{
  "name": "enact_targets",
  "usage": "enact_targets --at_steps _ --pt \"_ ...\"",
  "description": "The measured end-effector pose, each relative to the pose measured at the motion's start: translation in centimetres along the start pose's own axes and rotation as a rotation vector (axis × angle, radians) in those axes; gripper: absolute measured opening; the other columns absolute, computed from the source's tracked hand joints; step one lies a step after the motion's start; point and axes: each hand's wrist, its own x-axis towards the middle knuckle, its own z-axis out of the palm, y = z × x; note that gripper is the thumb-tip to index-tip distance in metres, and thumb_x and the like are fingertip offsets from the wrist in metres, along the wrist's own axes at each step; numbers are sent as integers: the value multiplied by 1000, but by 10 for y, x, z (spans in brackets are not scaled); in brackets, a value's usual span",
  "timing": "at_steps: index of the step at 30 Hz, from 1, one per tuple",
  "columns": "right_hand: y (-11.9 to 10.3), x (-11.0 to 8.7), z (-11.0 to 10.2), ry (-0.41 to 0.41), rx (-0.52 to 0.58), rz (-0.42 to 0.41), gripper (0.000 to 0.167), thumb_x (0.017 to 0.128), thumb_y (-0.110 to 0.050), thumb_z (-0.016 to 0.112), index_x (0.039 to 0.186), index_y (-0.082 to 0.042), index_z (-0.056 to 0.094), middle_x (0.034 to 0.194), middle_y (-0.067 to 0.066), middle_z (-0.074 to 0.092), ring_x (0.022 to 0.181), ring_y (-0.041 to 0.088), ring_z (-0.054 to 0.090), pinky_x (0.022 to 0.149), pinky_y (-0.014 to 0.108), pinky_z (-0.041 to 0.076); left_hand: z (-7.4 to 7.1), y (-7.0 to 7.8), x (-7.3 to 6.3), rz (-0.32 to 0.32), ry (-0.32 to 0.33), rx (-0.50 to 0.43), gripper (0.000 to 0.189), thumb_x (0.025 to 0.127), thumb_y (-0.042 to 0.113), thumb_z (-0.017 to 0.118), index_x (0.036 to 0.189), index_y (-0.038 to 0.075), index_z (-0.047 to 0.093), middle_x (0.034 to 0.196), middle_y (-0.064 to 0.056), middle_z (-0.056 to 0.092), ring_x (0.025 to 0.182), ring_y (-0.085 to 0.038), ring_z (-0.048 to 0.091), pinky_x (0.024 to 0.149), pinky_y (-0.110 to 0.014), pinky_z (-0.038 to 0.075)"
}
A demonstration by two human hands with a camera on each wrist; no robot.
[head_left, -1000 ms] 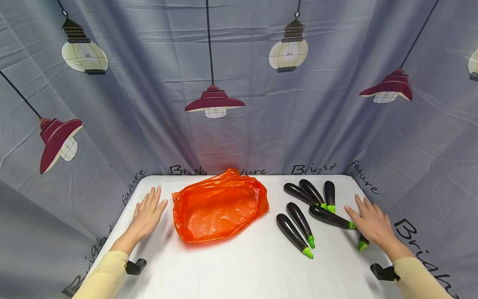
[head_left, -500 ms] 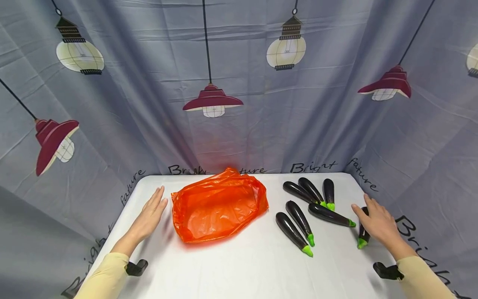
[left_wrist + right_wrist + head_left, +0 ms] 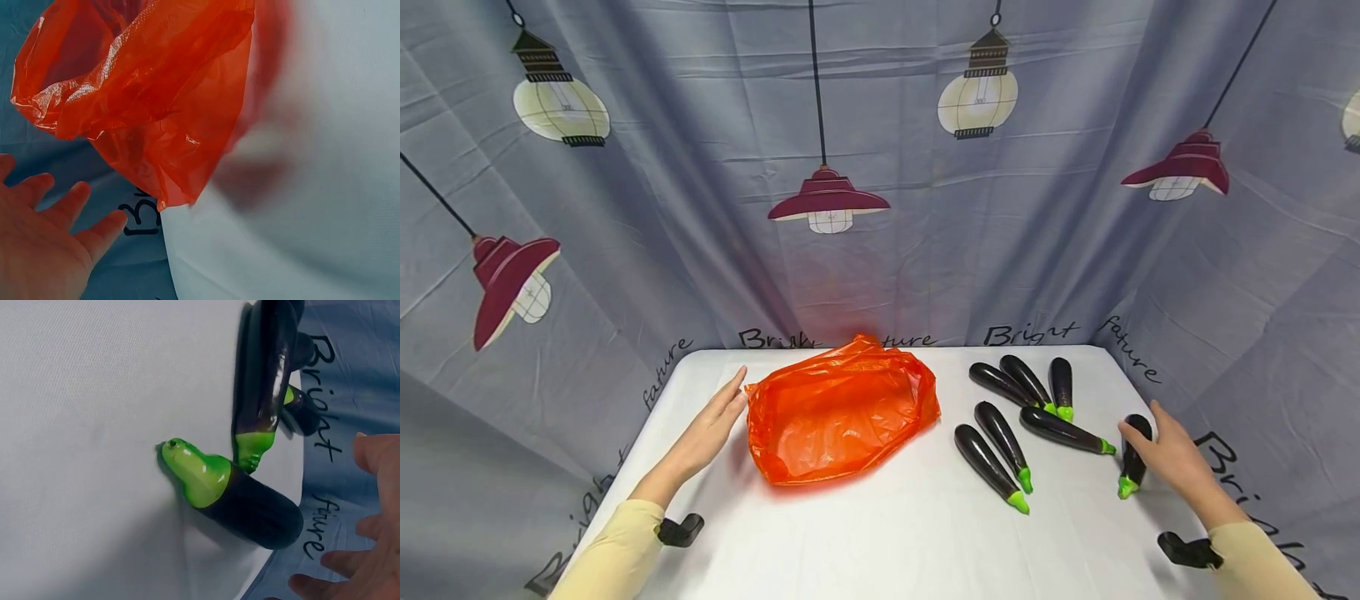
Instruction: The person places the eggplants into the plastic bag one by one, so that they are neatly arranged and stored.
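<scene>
My left hand (image 3: pixel 703 435) is beside the left edge of a crumpled red plastic bag (image 3: pixel 842 421); its fingers are extended and hold nothing. In the left wrist view the spread fingers (image 3: pixel 72 203) lie below the hanging corner of the bag (image 3: pixel 169 125). At the right, my right hand (image 3: pixel 1176 454) is next to a single dark eggplant (image 3: pixel 1134 458) with a green stem end, the thumb side overlapping it in the head view. The right wrist view has this eggplant (image 3: pixel 256 509) apart from the loosely spread fingers (image 3: pixel 350 562).
Several more eggplants (image 3: pixel 1063 431) lie on the white table (image 3: pixel 880 542), grouped between the bag and my right hand. Some touch or overlap at the back. A grey-blue curtain (image 3: pixel 895 283) with printed lamps stands behind and at both sides.
My left hand has moved right, up to the bag's edge, and turned more side-on. My right hand has shifted slightly right, uncovering the rightmost eggplant. The bag and eggplants stay put.
</scene>
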Motion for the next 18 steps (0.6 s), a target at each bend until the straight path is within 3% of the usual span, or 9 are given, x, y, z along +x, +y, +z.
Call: enact_targets --at_steps 7,10,14,18 --pt "11 -2 -5 -25 40 -21 99 106 -55 41 153 16 -10 151 51 0 135 71 8 103 81 16 4 4 4 61 21 -50 64 108 32 54 164 33 24 161 -14 36 143 -38 37 114 -62 28" --pt "13 -2 -7 -39 46 -12 100 106 -55 41 152 17 -10 151 51 -1 135 71 7 103 80 17 5 4 7 117 20 -72 64 105 25 60 162 29 32 163 -11 33 144 -37 37 114 -59 31" --pt "14 -3 -8 -65 46 19 101 105 -57 40 151 17 -11 150 51 -2 135 71 5 103 80 17 3 2 9 132 -22 -130 55 102 15 64 155 17 48 166 -6 30 149 -34 30 109 -36 42" --pt "16 -5 -8 -79 40 31 102 105 -55 42 150 18 -12 150 51 -3 135 70 5 104 79 17 3 -1 10 87 -87 -158 47 102 11 64 148 14 57 165 -6 32 152 -34 25 101 -15 41"
